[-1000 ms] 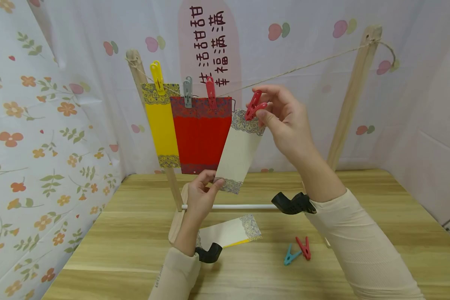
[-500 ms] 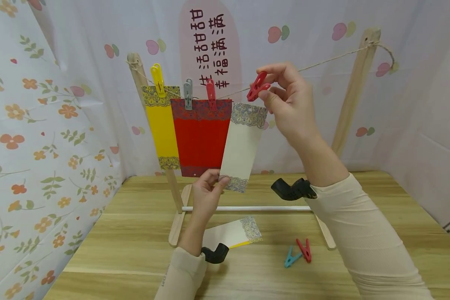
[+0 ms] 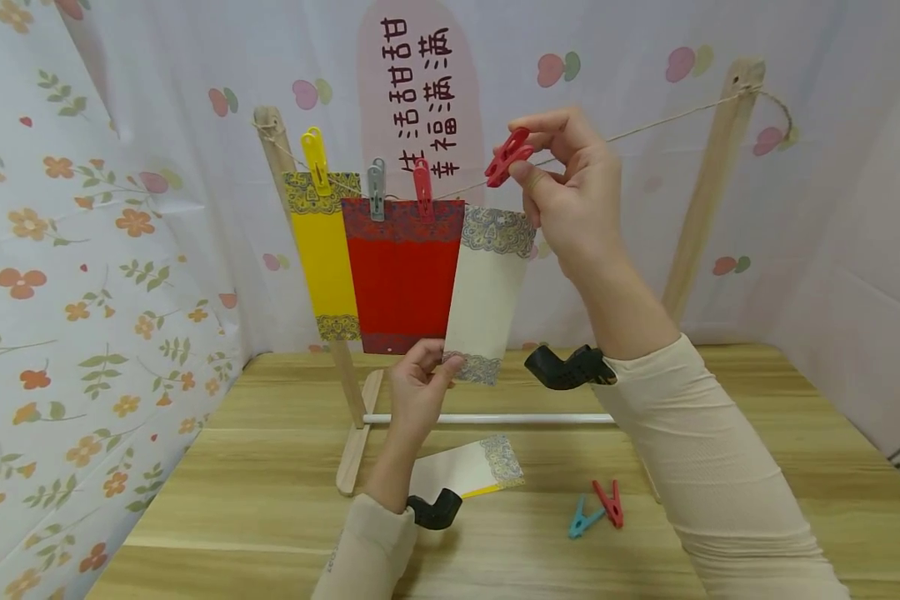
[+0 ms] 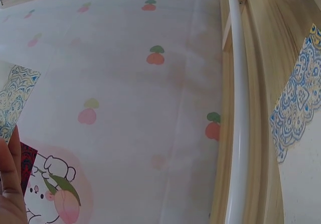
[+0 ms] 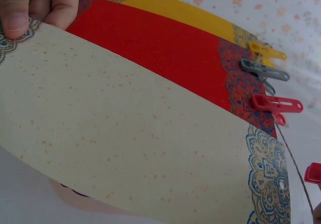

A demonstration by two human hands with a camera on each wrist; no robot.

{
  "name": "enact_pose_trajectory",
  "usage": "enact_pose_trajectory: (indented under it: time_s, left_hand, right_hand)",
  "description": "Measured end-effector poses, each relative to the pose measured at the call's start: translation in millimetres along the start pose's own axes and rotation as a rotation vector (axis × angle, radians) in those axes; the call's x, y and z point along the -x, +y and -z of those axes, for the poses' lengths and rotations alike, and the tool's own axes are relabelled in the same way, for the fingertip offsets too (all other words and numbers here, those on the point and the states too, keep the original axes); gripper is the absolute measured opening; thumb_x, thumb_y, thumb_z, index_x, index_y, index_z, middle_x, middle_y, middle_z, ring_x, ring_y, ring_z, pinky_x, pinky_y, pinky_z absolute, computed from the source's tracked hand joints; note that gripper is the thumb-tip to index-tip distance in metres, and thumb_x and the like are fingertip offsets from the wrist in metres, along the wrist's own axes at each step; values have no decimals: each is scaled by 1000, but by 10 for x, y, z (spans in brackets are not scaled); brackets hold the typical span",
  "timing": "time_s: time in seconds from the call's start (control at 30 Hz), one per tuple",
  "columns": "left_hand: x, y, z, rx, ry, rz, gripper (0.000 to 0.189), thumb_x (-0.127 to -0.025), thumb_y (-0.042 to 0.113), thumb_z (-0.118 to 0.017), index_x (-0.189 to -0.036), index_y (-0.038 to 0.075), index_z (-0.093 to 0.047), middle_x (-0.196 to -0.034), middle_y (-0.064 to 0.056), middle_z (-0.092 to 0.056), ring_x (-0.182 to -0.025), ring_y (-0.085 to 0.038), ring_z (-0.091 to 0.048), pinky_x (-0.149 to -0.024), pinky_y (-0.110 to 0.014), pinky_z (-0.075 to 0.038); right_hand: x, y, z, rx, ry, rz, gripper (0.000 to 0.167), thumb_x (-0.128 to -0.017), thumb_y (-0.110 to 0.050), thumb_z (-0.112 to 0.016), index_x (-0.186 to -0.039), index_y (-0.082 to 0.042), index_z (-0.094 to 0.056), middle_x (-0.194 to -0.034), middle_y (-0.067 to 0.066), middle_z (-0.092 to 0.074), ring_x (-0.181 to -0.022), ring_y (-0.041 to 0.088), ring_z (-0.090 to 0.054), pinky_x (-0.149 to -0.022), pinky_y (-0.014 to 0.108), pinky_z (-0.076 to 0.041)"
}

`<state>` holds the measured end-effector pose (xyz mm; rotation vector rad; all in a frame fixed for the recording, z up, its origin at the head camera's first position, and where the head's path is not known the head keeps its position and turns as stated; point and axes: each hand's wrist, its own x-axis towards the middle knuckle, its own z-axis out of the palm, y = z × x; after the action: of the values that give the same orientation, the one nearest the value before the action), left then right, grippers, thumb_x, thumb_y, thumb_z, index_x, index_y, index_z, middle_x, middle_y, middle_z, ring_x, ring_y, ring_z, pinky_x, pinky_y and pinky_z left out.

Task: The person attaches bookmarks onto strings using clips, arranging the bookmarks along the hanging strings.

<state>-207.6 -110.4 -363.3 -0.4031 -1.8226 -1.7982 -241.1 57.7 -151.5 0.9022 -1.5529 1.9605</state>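
Observation:
My left hand [image 3: 420,387] pinches the patterned bottom edge of a cream paper card [image 3: 486,292] between thumb and fingers. The card stands upright, its top close below the twine [image 3: 663,121] and its left edge beside a red card [image 3: 401,283]. Above it, my right hand [image 3: 581,200] pinches a red clothespin [image 3: 508,158] by its handles at the twine. The right wrist view has the held clothespin [image 5: 314,173] at its edge, apart from the card's top. Whether the lower fingers of my right hand touch the card's corner is unclear.
A yellow card [image 3: 330,267] hangs from a yellow clothespin [image 3: 316,160]; grey and red clothespins hold the red card. Wooden posts [image 3: 708,192] carry the twine. On the table lie another cream card [image 3: 453,468] with a yellow edge beneath, and blue [image 3: 585,518] and red [image 3: 610,502] clothespins.
My right hand has lifted the red clothespin from in front of the card's top up to the twine. My left hand has shifted the cream card slightly right and straightened it.

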Motion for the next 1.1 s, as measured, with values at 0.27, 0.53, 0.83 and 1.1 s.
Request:
enact_pose_trajectory:
  time_s: [0.27, 0.53, 0.83, 1.1]
  left_hand:
    - [-14, -35, -126, 55, 12, 3, 16, -87, -6, -68, -100, -14, -62, -93, -36, -66, -74, 1, -62, -61, -15, -51]
    - [-30, -37, -194, 78, 34, -9, 17, -87, -5, -68, -100, -14, -60, -94, -37, -66, -74, 2, -62, -61, -15, -51]
    - [-45, -69, -228, 79, 72, 11, 16, -87, -3, -70, -98, -12, -62, -91, -35, -66, -73, 0, -62, -62, -16, -51]
    - [-76, -64, -243, 87, 84, 15, 16, -87, -5, -69, -98, -13, -61, -91, -34, -66, -73, 0, -61, -62, -17, -51]
  right_hand:
    - [-98, -71, 28, 102, 4, -29, 23, -91, 9, -62, -105, -8, -69, -82, 5, -64, -38, 13, -35, -41, 19, -34]
    - [-145, -134, 16, 221, -8, -134, 21, -91, 6, -64, -109, -5, -68, -77, 4, -61, -39, 14, -38, -42, 19, -39]
    - [-136, -162, 9, 290, -38, -198, 23, -92, 5, -63, -111, -6, -67, -78, 4, -61, -39, 14, -39, -41, 19, -41]
    - [-129, -176, 20, 302, -67, -226, 22, -93, 5, -62, -111, -7, -67, -78, 4, -61, -38, 13, -37, -41, 19, -38]
